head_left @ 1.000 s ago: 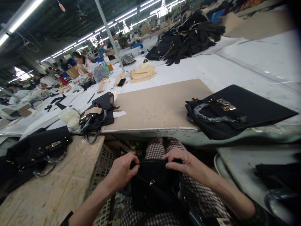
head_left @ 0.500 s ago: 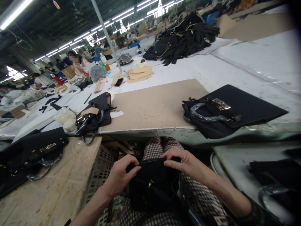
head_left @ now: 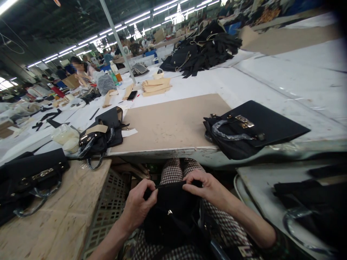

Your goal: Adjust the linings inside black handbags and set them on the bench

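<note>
A black handbag (head_left: 173, 213) rests on my lap, over checked cloth (head_left: 173, 171). My left hand (head_left: 142, 200) pinches the left end of its upper edge between thumb and fingers. Its right end is pinched the same way by my right hand (head_left: 202, 184), and the edge runs nearly straight between them. Small gold-coloured metal fittings show on the bag's front. The lower part of the bag is dark and hard to make out.
A black handbag with wrapped handles (head_left: 252, 126) lies on the table at right. A smaller black bag (head_left: 101, 131) stands left of the brown board (head_left: 168, 122). Another black bag (head_left: 40, 177) lies on the left side table. Black pieces (head_left: 203, 50) are heaped behind. Co-workers sit far off.
The view has shifted slightly, so the table things appear further left. Both hands keep their pinch on the handbag's upper edge, which looks straighter between them.
</note>
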Demonstrator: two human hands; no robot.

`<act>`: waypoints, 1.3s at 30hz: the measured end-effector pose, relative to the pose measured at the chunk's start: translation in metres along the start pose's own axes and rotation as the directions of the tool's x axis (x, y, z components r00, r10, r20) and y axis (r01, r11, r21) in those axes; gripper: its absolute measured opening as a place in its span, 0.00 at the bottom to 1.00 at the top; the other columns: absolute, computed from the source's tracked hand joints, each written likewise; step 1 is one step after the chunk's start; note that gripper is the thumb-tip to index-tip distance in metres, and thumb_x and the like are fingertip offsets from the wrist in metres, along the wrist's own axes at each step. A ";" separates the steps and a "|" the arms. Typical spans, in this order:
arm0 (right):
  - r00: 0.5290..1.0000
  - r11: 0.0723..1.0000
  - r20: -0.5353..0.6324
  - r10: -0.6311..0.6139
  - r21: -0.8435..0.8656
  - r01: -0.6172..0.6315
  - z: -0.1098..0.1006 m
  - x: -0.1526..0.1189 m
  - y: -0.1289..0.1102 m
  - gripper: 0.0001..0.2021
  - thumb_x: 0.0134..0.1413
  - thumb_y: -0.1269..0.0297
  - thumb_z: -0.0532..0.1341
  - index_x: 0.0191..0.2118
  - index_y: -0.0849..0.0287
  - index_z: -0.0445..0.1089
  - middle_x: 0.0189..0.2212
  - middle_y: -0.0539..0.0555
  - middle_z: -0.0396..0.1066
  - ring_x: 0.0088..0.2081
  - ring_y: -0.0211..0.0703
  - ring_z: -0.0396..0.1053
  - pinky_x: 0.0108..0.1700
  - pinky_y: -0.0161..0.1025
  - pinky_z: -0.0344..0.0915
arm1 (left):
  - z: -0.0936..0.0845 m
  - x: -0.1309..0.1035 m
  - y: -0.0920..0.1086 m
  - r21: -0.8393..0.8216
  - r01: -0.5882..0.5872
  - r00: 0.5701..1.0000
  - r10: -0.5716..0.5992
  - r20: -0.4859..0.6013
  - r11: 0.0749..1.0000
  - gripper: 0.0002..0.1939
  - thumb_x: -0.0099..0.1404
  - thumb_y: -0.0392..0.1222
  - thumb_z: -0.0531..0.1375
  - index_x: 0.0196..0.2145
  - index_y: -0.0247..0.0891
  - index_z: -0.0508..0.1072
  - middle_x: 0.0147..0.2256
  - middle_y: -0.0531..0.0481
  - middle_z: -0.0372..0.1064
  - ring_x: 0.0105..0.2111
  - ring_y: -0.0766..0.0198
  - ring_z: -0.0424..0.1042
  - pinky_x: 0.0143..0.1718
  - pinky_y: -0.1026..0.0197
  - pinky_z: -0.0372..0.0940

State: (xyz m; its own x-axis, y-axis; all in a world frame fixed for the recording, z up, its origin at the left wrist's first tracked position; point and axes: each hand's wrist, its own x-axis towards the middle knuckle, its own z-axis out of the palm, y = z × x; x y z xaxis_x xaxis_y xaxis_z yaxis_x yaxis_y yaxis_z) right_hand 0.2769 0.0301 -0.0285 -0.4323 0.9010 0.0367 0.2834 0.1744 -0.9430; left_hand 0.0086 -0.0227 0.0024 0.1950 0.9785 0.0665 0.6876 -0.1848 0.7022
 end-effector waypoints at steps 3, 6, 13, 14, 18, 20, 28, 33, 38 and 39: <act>1.000 1.000 -0.014 0.002 -0.013 -0.002 0.001 0.001 -0.001 0.08 0.56 0.60 0.66 0.29 0.56 0.72 0.35 0.50 0.75 0.41 0.46 0.70 0.47 0.43 0.64 | 0.001 0.000 0.001 -0.007 0.045 0.999 -0.045 -0.029 0.999 0.07 0.68 0.39 0.56 0.31 0.39 0.66 0.32 0.53 0.67 0.33 0.65 0.66 0.37 0.65 0.60; 1.000 1.000 -0.023 0.007 -0.027 -0.008 0.002 0.001 -0.003 0.09 0.56 0.59 0.66 0.28 0.56 0.71 0.35 0.51 0.75 0.41 0.46 0.70 0.47 0.43 0.64 | 0.002 0.000 0.002 -0.015 0.079 0.995 -0.080 -0.064 0.997 0.08 0.67 0.41 0.57 0.30 0.39 0.68 0.30 0.54 0.68 0.32 0.65 0.67 0.36 0.65 0.60; 0.998 0.996 -0.066 0.004 -0.094 -0.010 0.008 0.001 -0.001 0.10 0.56 0.59 0.65 0.27 0.56 0.71 0.31 0.50 0.73 0.36 0.45 0.69 0.42 0.42 0.64 | 0.010 -0.002 0.003 -0.129 0.214 0.963 -0.232 -0.141 0.968 0.09 0.65 0.44 0.60 0.30 0.38 0.69 0.30 0.53 0.70 0.32 0.64 0.69 0.36 0.65 0.62; 0.997 0.994 -0.074 -0.003 -0.107 -0.005 0.009 0.001 -0.001 0.10 0.56 0.60 0.64 0.26 0.56 0.70 0.30 0.50 0.73 0.36 0.45 0.69 0.42 0.42 0.64 | 0.010 -0.002 0.001 -0.154 0.224 0.959 -0.245 -0.141 0.962 0.09 0.65 0.44 0.60 0.30 0.38 0.69 0.30 0.53 0.70 0.32 0.64 0.69 0.36 0.65 0.62; 0.992 0.989 -0.123 -0.010 -0.145 -0.008 0.016 0.003 -0.001 0.10 0.55 0.62 0.64 0.25 0.56 0.68 0.28 0.50 0.72 0.34 0.44 0.67 0.40 0.41 0.63 | 0.005 0.005 -0.004 -0.251 0.222 0.974 -0.228 0.005 0.942 0.08 0.67 0.43 0.59 0.43 0.39 0.71 0.30 0.55 0.69 0.32 0.65 0.68 0.36 0.65 0.63; 0.992 0.990 -0.125 -0.010 -0.142 -0.008 0.018 0.004 -0.002 0.10 0.54 0.62 0.64 0.24 0.56 0.67 0.28 0.50 0.72 0.35 0.44 0.67 0.41 0.41 0.63 | -0.002 0.010 -0.003 -0.241 0.203 0.977 -0.180 0.112 0.949 0.14 0.67 0.45 0.60 0.49 0.41 0.72 0.31 0.54 0.70 0.33 0.65 0.68 0.36 0.66 0.62; 0.996 0.995 -0.086 -0.023 -0.103 0.014 0.015 0.002 -0.006 0.09 0.54 0.64 0.64 0.25 0.56 0.69 0.30 0.50 0.73 0.36 0.45 0.69 0.41 0.42 0.63 | -0.012 0.023 0.007 -0.165 0.046 0.962 0.001 0.272 0.985 0.11 0.67 0.47 0.60 0.33 0.40 0.80 0.29 0.52 0.72 0.32 0.64 0.69 0.34 0.65 0.62; 0.994 0.994 -0.096 -0.045 -0.108 0.035 0.019 0.002 -0.011 0.09 0.53 0.67 0.64 0.24 0.56 0.67 0.31 0.49 0.75 0.36 0.44 0.70 0.42 0.43 0.63 | -0.009 0.024 -0.003 -0.358 0.363 0.892 -0.210 0.400 0.860 0.12 0.62 0.49 0.63 0.33 0.37 0.79 0.27 0.52 0.72 0.27 0.64 0.69 0.26 0.66 0.61; 0.989 0.994 -0.146 -0.018 -0.110 0.002 0.026 0.003 -0.014 0.10 0.50 0.70 0.64 0.23 0.56 0.64 0.31 0.50 0.75 0.36 0.44 0.70 0.41 0.42 0.63 | -0.014 0.035 0.011 -0.061 0.098 0.937 -0.072 0.341 0.993 0.08 0.64 0.45 0.62 0.31 0.41 0.80 0.29 0.52 0.73 0.30 0.63 0.71 0.31 0.66 0.61; 0.989 0.994 -0.147 -0.020 -0.107 0.005 0.027 0.003 -0.014 0.10 0.50 0.70 0.64 0.23 0.57 0.64 0.31 0.50 0.75 0.36 0.44 0.70 0.42 0.42 0.63 | -0.013 0.038 0.017 0.031 0.002 0.940 -0.012 0.341 1.000 0.08 0.65 0.44 0.61 0.32 0.42 0.80 0.30 0.52 0.73 0.32 0.62 0.71 0.33 0.65 0.61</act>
State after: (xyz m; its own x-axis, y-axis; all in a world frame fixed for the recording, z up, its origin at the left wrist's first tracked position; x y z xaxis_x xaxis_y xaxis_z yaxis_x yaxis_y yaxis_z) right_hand 0.2486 0.0200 -0.0242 -0.3077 0.9458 0.1041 0.3711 0.2200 -0.9021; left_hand 0.0188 0.0130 0.0261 0.4131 0.8912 -0.1874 0.7093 -0.1858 0.6799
